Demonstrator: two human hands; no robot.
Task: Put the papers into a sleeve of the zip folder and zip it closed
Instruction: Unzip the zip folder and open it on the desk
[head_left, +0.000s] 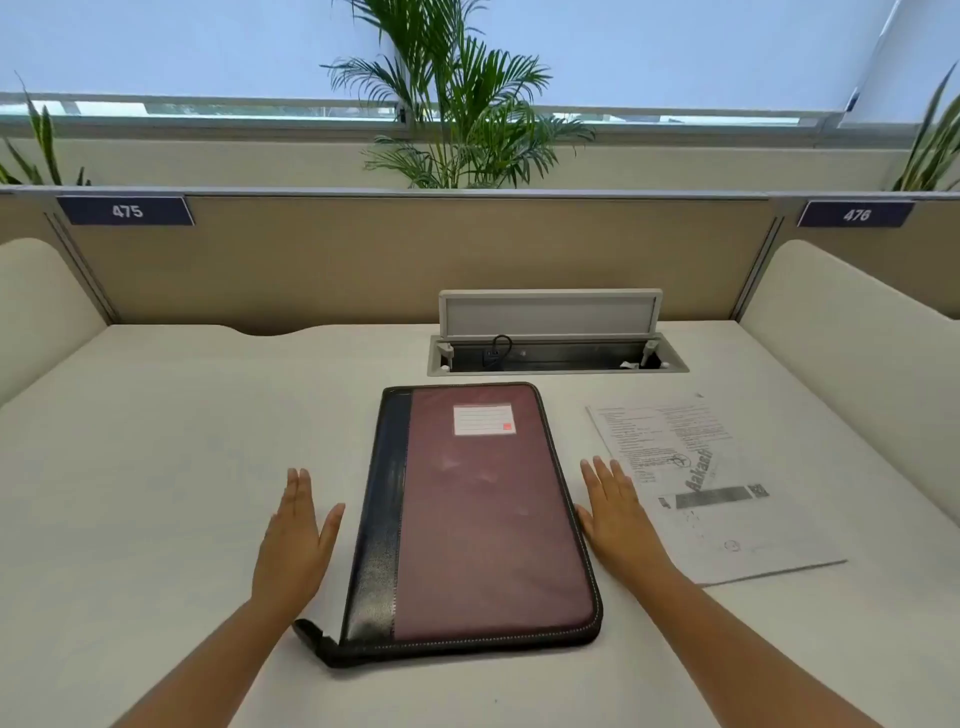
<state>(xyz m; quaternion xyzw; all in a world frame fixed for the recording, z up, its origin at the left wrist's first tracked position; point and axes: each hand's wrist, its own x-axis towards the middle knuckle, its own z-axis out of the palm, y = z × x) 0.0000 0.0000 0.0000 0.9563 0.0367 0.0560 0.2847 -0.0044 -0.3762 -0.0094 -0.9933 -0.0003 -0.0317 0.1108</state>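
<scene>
Head view: zip folder (483, 519) lies lengthwise, label end far.

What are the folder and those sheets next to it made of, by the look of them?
The zip folder looks like maroon woven fabric with a dark, faintly shiny, grained leather-like spine strip, stitched along the edges; real or imitation leather, I can't tell. The papers look like plain matte printed white paper, lying flat.

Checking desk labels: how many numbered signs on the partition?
2: sign 475 at the partition's far left, sign 476 at far right. Others may lie outside the frame.
</scene>
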